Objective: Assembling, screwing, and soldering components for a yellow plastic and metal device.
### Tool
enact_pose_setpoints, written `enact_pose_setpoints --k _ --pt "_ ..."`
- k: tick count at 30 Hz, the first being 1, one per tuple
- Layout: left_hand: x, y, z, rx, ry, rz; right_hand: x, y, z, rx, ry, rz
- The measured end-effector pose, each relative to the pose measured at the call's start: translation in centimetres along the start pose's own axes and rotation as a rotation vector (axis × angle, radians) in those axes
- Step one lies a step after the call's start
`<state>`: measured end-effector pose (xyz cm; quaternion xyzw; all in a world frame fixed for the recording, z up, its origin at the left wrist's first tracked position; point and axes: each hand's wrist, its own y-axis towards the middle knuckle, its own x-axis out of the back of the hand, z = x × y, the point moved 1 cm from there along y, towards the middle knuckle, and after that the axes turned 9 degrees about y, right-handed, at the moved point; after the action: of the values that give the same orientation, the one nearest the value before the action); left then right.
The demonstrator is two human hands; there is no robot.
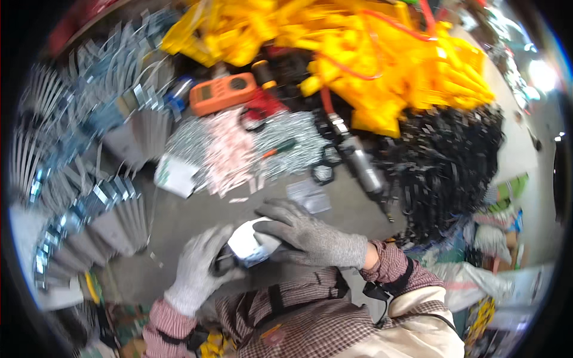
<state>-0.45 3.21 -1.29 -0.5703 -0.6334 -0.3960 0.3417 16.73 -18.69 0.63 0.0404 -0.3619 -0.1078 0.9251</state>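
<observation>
Both my hands wear grey work gloves and meet over the near part of the dark table (179,218). Between them is a shiny white-silver piece (248,243) with flat faces, its exact kind blurred by motion and glare. My left hand (203,268) grips its left side, thumb and fingers curled in. From the right, my right hand (310,235) closes over its other edge, with the fingers laid across the top. A small dark part shows beside the left fingers, too unclear to name.
Stacked grey metal pieces (122,221) line the left side. Farther back lie silver screws (289,140), pale pink strips (230,152) and an orange meter (224,93). A power screwdriver (361,164) with a red hose lies before yellow plastic parts (376,89). Black parts (444,173) heap at right.
</observation>
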Motion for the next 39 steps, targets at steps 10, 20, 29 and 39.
enact_pose_setpoints --k 10,20,29,39 --pt "-2.3 0.4 -1.0 0.011 -0.001 -0.090 18.6 -4.9 -3.7 -0.361 -1.186 -0.455" --pt "2.0 -0.4 -3.0 0.030 -0.295 -0.213 14.3 -0.9 7.3 -0.216 0.420 -1.016" --pt "3.1 -2.2 0.7 0.540 -0.605 -0.172 3.0 -3.3 -1.6 -0.125 0.004 -0.147" --pt "1.1 -1.7 -0.5 -0.116 0.355 0.046 5.7 2.6 -4.7 -0.360 -0.411 -0.372"
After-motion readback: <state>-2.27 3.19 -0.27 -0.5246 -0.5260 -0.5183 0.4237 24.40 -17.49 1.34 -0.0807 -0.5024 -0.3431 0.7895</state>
